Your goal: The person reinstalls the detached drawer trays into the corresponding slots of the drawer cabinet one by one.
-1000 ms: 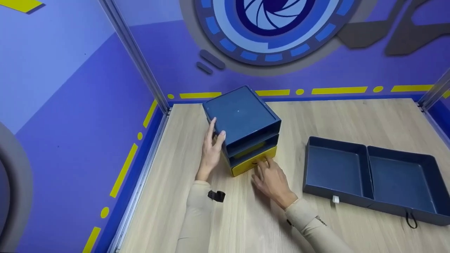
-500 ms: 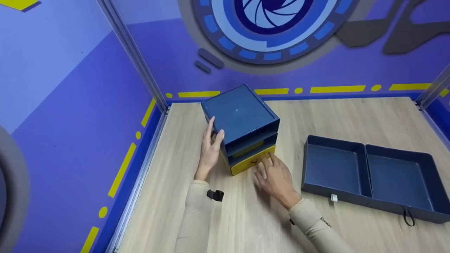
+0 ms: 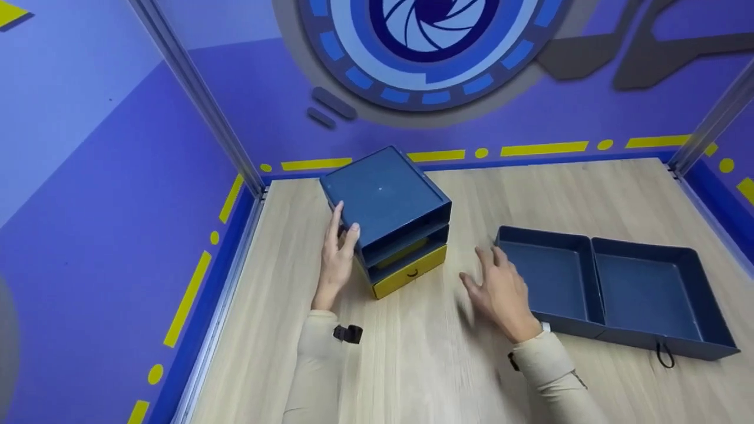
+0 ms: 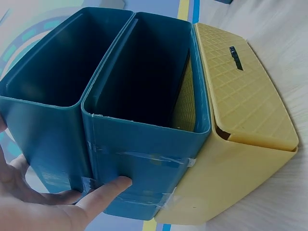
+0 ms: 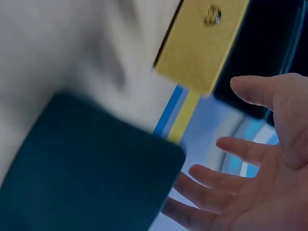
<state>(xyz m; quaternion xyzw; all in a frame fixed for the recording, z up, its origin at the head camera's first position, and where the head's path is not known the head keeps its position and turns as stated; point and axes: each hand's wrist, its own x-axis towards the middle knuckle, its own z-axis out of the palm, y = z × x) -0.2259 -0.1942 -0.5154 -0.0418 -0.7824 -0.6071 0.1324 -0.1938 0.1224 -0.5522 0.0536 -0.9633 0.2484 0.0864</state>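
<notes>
A stack of drawer units [image 3: 383, 194] stands on the table, two dark blue frames above a yellow one. Both blue frames have open fronts with no drawer in them. The yellow drawer [image 3: 412, 272] at the bottom sits in its frame, with a small dark pull loop on its front. My left hand [image 3: 337, 259] rests against the stack's left side with extended fingers, as the left wrist view also shows. Apart from the stack, my right hand [image 3: 499, 294] hovers with spread fingers, holding nothing. Beside it lies a dark blue drawer [image 3: 551, 277], whose near-left part the hand hides.
A second dark blue drawer [image 3: 654, 288] lies against the first one's right side, its black loop [image 3: 665, 356] facing the near edge. Printed panels [image 3: 495, 118] border the wooden table [image 3: 412, 365] at the back and sides.
My right hand has left the yellow drawer's front and moved right to the nearer blue drawer. My left hand stays against the stack. The head view has shifted slightly.
</notes>
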